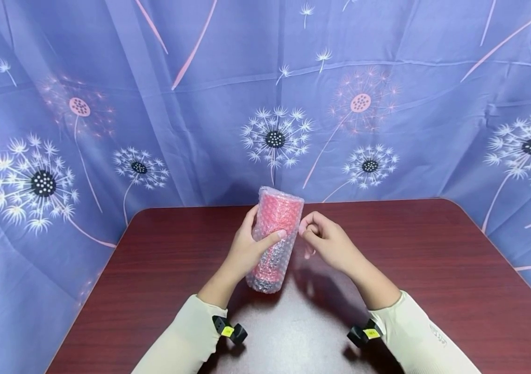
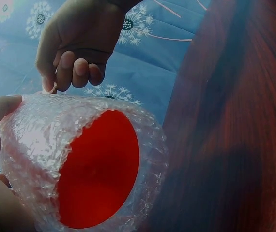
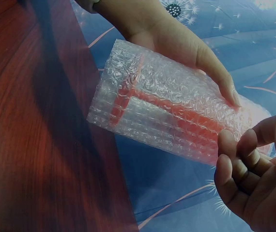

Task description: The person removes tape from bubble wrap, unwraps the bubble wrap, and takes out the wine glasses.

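Note:
A red cylinder wrapped in clear bubble wrap is held tilted above the table, leaning to the right at its top. My left hand grips it from the left side, the thumb lying across its front. In the left wrist view the round red end shows through the wrapping. At the upper right edge, my right hand pinches the bubble wrap between thumb and index finger. Its other fingers are curled in the right wrist view, and the pinched bit is mostly hidden by the fingertips.
A dark red-brown wooden table spreads beneath both hands, with a bright glare near its front. Behind and beside it hangs a blue-violet curtain with dandelion prints. Each sleeve cuff carries a small black camera.

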The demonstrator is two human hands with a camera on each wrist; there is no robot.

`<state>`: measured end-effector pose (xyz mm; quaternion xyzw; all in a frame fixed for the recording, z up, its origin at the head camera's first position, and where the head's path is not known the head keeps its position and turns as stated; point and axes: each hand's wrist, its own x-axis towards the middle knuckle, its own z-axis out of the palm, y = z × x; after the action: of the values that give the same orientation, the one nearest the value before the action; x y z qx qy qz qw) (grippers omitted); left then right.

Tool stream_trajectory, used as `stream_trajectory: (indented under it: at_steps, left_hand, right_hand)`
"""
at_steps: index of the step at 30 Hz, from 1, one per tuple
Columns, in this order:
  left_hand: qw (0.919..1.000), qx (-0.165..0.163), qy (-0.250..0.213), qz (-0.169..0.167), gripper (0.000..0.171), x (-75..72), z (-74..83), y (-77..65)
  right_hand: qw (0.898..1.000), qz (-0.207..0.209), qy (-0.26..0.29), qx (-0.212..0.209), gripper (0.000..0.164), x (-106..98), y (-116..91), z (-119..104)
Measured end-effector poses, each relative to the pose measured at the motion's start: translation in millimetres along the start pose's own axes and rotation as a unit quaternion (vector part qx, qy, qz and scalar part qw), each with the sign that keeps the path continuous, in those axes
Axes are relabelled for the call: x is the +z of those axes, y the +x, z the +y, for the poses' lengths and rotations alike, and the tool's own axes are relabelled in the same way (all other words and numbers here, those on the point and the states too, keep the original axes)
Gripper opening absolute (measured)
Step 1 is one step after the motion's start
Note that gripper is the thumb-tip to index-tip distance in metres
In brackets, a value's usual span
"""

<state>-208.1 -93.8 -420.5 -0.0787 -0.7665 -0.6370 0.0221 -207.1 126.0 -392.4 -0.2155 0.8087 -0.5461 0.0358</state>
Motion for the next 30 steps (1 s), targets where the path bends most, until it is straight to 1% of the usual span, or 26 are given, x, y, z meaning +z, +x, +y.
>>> stream_trajectory:
  at_steps: [9,15,20,26,30]
  left_hand:
    - [1.0,0.0,0.0,0.0,0.086,-0.2,-3.4,0.4]
    - [1.0,0.002,0.001,0.0,0.086,-0.5,-4.1,0.8]
    - [1.0,0.001,0.001,0.002,0.086,-0.4,-2.3,0.0]
    - [1.0,-0.001,-0.006,-0.002,0.085,-0.6,-0.2,-0.7]
    - [1.0,-0.004,-0.002,0.001,0.086,-0.2,-0.3,-0.6]
  right_hand:
    - [1.0,0.002,-0.001,-0.004,0.012,1.1,0.1,0.8]
    - [1.0,0.006,-0.01,0.005,0.01,1.8,-0.4,-1.4]
    - [1.0,0.006,-0.014,0.009,0.012,1.7,-1.2,-3.1]
    - [1.0,-0.002,-0.005,-0.007,0.012,1.5,-0.7,-0.7]
    - [1.0,-0.016,0.022,0.002,0.016,1.5,-1.0,-1.0]
